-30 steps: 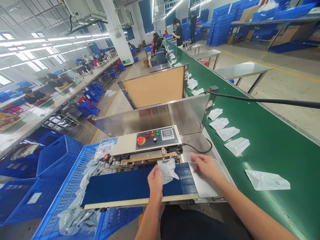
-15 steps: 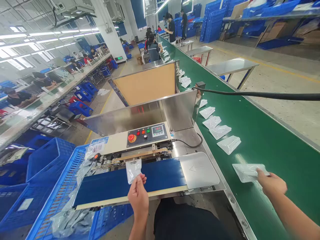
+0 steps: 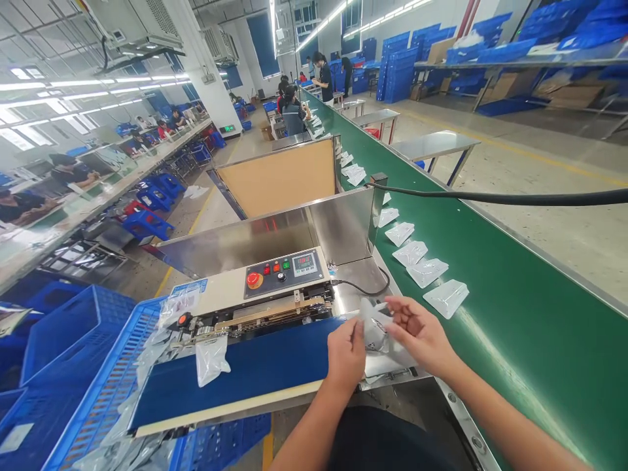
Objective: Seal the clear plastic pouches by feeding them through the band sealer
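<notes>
A small clear-and-white plastic pouch (image 3: 375,332) with dark print is held up over the metal end plate of the sealing machine. My left hand (image 3: 347,353) pinches its left side between thumb and fingers. At the pouch's other edge, my right hand (image 3: 422,335) has curled fingers with the thumb against the plastic. Another pouch (image 3: 212,361) hangs by its top in the band sealer (image 3: 275,313), lying over the blue belt (image 3: 275,360). Several more pouches (image 3: 446,299) lie in a row on the green conveyor (image 3: 510,327) to the right.
The control panel (image 3: 282,273) with a red knob sits behind the blue belt. A blue crate (image 3: 112,366) with sealed pouches stands at its left end. A black cable (image 3: 500,196) crosses above the conveyor. Other people work farther along the line.
My left hand has let go of the pouch at the sealer, which has moved left along it. My right hand has brought a pouch from the green conveyor to my left hand.
</notes>
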{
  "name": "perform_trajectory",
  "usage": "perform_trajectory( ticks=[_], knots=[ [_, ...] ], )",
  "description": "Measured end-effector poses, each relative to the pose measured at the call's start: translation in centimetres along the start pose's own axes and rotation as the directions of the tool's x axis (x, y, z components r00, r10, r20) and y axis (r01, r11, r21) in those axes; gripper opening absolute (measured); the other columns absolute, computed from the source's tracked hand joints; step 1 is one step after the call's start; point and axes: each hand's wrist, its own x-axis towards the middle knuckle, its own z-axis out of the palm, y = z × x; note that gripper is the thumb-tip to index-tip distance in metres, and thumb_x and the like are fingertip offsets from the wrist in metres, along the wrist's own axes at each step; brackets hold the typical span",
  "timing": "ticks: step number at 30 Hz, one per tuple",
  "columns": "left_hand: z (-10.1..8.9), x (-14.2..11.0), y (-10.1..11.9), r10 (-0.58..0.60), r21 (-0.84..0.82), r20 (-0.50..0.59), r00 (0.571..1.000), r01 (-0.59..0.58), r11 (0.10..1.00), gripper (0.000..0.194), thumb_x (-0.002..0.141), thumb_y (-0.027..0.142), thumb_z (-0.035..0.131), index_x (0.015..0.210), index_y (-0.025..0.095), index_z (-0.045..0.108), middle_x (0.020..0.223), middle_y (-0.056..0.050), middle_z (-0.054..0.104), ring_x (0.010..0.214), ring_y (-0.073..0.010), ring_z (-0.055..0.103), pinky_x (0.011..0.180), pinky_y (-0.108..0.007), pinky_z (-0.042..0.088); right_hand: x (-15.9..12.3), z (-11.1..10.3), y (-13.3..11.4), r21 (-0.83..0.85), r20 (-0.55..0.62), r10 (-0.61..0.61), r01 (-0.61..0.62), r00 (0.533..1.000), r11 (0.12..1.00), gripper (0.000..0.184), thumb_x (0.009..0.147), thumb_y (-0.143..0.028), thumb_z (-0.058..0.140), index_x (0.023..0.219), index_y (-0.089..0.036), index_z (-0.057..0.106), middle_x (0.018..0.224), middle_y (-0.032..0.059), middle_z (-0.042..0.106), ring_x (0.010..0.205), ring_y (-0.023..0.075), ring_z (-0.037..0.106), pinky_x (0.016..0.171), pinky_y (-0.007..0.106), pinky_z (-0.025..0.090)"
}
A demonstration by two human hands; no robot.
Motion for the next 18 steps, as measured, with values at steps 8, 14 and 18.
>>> perform_trajectory(
  ticks=[8, 14, 18],
  knots=[
    [-0.2, -2.2, -2.6, -0.205, -0.107, -0.091, 0.974, 0.195, 0.975, 0.055, 0.108, 0.057, 0.047, 0.071, 0.021, 0.065, 0.063, 0.000, 0.054, 0.061, -0.0166, 0.043, 0.060, -0.028, 0.031, -1.6, 2.3, 2.4, -0.070, 0.142, 0.278, -0.270, 0.950, 0.960, 0.061, 0.083, -0.079, 0.071, 0.078, -0.019, 0.077, 0.061, 0.0019, 0.060, 0.059, 0.0163, 0.050, 0.055, 0.029, 0.043],
    [0.6, 0.5, -5.8, -0.525, -0.249, -0.217, 0.823, 0.474, 0.845, 0.055, 0.090, 0.060, 0.064, 0.053, 0.024, 0.046, 0.054, 0.004, 0.037, 0.056, -0.0142, 0.032, 0.055, -0.027, 0.023, 1.6, 4.0, 4.7, -0.079, -0.051, 0.441, -0.444, 0.896, 0.893, 0.053, 0.077, -0.072, 0.073, 0.068, -0.021, 0.067, 0.054, -0.0009, 0.055, 0.050, 0.0146, 0.047, 0.048, 0.027, 0.036],
    [-0.6, 1.6, -8.2, -0.596, -0.324, -0.255, 0.761, 0.514, 0.794, 0.053, 0.087, 0.064, 0.064, 0.056, 0.022, 0.054, 0.054, 0.004, 0.041, 0.055, -0.0134, 0.035, 0.054, -0.026, 0.026, 4.3, 6.9, 5.4, -0.090, 0.016, 0.517, -0.514, 0.856, 0.853, 0.049, 0.077, -0.067, 0.074, 0.063, -0.023, 0.058, 0.051, -0.0022, 0.055, 0.045, 0.0130, 0.049, 0.046, 0.026, 0.040]
  ],
)
